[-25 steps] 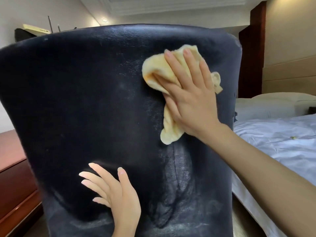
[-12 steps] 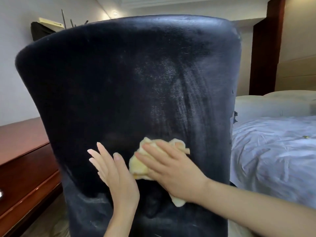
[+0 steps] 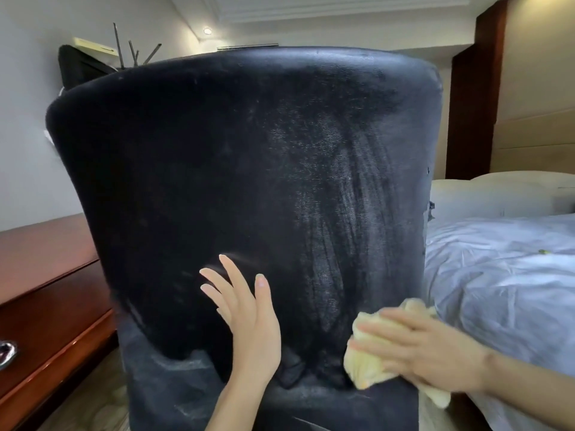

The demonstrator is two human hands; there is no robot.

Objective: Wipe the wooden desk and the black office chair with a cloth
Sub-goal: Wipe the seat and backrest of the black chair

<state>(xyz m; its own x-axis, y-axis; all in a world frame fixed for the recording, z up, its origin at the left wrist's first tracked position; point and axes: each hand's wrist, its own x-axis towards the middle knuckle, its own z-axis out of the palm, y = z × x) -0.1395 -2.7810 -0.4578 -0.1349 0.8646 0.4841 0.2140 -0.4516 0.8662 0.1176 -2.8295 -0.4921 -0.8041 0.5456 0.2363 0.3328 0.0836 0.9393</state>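
Cloth [image 3: 370, 368], pale yellow & bunched, sits under the R hand [image 3: 429, 353] fingers [image 3: 382, 329], pressed vs the lower right of the black chair [image 3: 249, 169] back. A tail of it hangs out below the palm. R fingers lie straight & flat over the cloth, pointing left, not curled round it. They are a bit blurred and the thumb is hidden. L hand [image 3: 249, 318] is just left of them, apart from the cloth. Its palm is on the chair back, fingers [image 3: 231, 275] spread, straight, pointing up, holding nothing. Above the R fingertips the leather shows pale streaky smears. Far left of the L fingers: reddish wooden counter [image 3: 46, 275] w/ a metal drawer pull [image 3: 6, 353] at the frame edge. Right of the R hand, past the chair edge: bed [image 3: 497, 290] w/ rumpled white bedding & pillow [image 3: 497, 191].
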